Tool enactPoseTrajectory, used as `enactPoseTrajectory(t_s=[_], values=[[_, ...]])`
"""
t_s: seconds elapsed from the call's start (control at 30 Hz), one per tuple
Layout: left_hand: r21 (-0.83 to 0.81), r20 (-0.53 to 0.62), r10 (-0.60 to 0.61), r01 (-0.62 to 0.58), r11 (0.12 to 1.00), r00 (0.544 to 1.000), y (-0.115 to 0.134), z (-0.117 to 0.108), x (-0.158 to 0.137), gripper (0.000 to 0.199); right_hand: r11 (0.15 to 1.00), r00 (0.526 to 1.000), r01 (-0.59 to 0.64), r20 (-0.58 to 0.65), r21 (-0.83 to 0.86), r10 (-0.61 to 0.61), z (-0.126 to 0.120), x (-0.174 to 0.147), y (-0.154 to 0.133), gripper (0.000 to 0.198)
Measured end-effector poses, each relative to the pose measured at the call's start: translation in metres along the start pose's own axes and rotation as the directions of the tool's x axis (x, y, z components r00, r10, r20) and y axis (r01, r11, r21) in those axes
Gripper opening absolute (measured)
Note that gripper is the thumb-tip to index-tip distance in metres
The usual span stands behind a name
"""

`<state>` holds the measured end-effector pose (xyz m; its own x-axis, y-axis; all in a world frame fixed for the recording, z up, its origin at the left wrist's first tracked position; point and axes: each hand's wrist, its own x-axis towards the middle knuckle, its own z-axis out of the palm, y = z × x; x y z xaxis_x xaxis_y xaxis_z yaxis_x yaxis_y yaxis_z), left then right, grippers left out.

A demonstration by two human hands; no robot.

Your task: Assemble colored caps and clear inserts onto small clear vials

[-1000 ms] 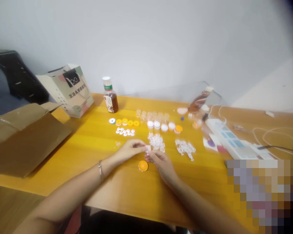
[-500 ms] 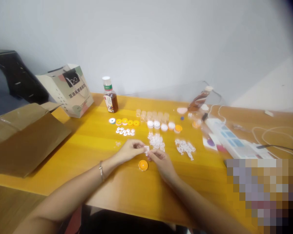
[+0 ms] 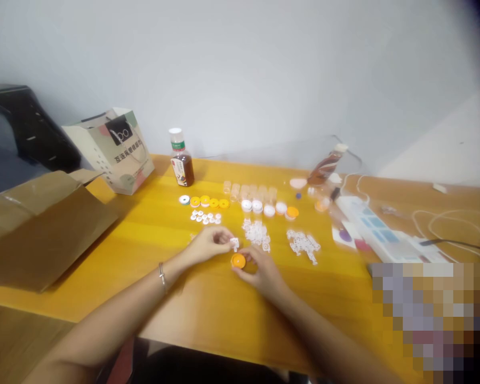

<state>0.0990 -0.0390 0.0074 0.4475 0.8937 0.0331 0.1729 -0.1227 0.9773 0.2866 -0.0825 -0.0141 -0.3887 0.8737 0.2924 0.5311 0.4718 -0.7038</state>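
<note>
Btwn R grip (image 3: 264, 271) tips: orange cap (image 3: 239, 261) | L grip (image 3: 208, 242) tips: wht pc (image 3: 234, 242)

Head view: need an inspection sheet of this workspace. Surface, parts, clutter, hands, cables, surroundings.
Surface: yellow-brown wooden table.
Parts: small white plastic piece, orange cap, two piles of white plastic pieces, white discs, a line of yellow and white caps, clear cups.
Clutter: open cardboard box and printed paper bag at left, upright bottle, tilted bottle at right.
Grip: left hand pinches the white piece; right hand has fingers around the orange cap, whether lifted cannot tell.
Cables: black cable and white ones at right, by a white unit.
Surroundings: pale wall behind; lower right corner pixelated.
</note>
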Motion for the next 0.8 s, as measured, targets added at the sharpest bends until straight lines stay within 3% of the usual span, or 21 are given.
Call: enactPoseTrajectory(t_s=[0.27,0.63,0.8], values=[[0.26,0.088,0.07,-0.091,0.961,0.994,0.007,0.006,-0.003,0.026,1.0,0.998,0.013,-0.057,-0.022,-0.014,0.0,0.008,0.008,0.018],[0.475,0.176,0.221,-0.279,0.835,0.959,0.018,0.01,-0.009,0.02,1.0,0.997,0.027,-0.07,0.003,-0.027,0.002,0.007,0.011,0.017],[0.483,0.238,0.256,-0.343,0.806,0.937,0.015,0.009,-0.008,0.019,0.999,0.997,0.036,-0.069,0.003,-0.035,0.002,0.007,0.012,0.017]])
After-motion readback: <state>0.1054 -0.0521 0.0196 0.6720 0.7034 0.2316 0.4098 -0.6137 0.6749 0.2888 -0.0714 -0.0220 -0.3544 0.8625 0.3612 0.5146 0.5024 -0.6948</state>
